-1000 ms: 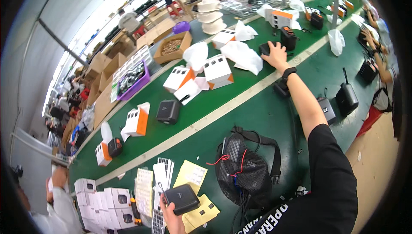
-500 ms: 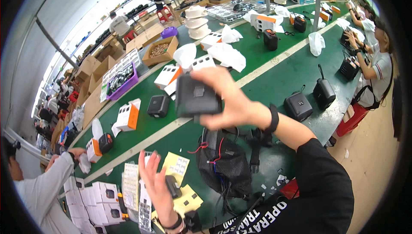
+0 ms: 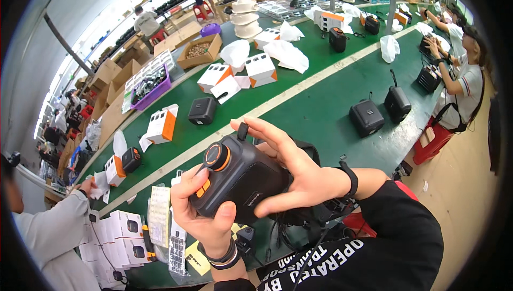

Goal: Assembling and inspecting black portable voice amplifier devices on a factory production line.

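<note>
Both hands grip a black boxy device (image 3: 247,176), tilted in front of me above the table. It has an orange-ringed knob on top, orange buttons near one edge and a short black stub at a corner. My left hand (image 3: 206,229) is closed round its left end, fingers by the buttons and thumb along the lower side. My right hand (image 3: 312,181) wraps its right end, with fingers over the far side and thumb on the near side. Behind the device, a dark mesh bag and cables are largely hidden. Yellow sheets (image 3: 197,259) and a small black part (image 3: 246,237) lie below my hands.
Similar black devices (image 3: 202,110) (image 3: 366,117) stand along the green table (image 3: 304,109). White-and-orange boxes (image 3: 161,125) and crumpled white bags (image 3: 286,56) are at the far side. A co-worker's sleeve (image 3: 53,221) is at left, near stacked white boxes (image 3: 128,224); other people sit at right.
The black device has come down and nearer, turned so its knob and buttons show. My left hand, open and apart before, now grips it together with my right.
</note>
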A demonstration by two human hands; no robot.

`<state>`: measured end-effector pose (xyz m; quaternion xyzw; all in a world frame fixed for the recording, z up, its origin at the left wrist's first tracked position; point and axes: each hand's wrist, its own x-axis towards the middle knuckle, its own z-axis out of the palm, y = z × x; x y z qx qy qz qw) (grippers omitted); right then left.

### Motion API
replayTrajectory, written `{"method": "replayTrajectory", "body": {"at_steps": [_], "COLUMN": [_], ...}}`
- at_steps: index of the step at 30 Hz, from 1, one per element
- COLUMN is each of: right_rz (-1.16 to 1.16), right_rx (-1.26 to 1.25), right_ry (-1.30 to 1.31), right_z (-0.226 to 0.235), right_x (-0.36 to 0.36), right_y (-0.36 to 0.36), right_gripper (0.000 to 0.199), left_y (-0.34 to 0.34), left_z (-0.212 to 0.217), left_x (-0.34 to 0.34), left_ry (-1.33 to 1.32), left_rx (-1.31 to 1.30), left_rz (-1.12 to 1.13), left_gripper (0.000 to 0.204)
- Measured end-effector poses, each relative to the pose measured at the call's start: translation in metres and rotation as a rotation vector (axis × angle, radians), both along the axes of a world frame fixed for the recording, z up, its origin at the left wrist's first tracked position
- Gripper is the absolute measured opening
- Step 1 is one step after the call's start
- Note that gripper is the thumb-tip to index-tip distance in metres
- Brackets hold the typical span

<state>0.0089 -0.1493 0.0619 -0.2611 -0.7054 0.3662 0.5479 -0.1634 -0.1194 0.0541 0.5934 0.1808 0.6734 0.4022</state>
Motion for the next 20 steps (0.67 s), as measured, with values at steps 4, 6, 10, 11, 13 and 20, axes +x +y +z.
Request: {"method": "replayTrajectory", "body": {"at_steps": [4, 6, 10, 11, 13, 20], "right_rz": [-0.066, -0.055, -0.016, -0.003, 0.022, -0.504], "right_rx": [-0.038, -0.048, -0.055, -0.071, -0.1, 0.295], "right_ry": [0.02, 0.046, 0.0, 0.033, 0.097, -0.319], "right_z": [0.009, 0.005, 0.002, 0.001, -0.002, 0.002], "right_x": [-0.009, -0.01, -0.013, -0.016, -0.019, -0.008], "right_y": [-0.003, 0.0, 0.003, 0.004, 0.007, 0.005], "right_gripper": [0.098, 0.096, 0.094, 0.093, 0.092, 0.102], "left_y": [0.0, 0.002, 0.008, 0.009, 0.01, 0.014], "left_z": [0.001, 0.007, 0.004, 0.003, 0.005, 0.006], "left_x": [-0.006, -0.001, -0.008, -0.009, -0.009, -0.014], "left_ry": [-0.019, -0.104, -0.127, -0.118, -0.119, -0.086], "left_rx": [-0.116, -0.211, -0.241, -0.244, -0.25, -0.245], "left_rz": [0.091, 0.034, -0.018, -0.007, 0.006, -0.005], "left_gripper": [0.059, 0.049, 0.039, 0.037, 0.037, 0.039]}}
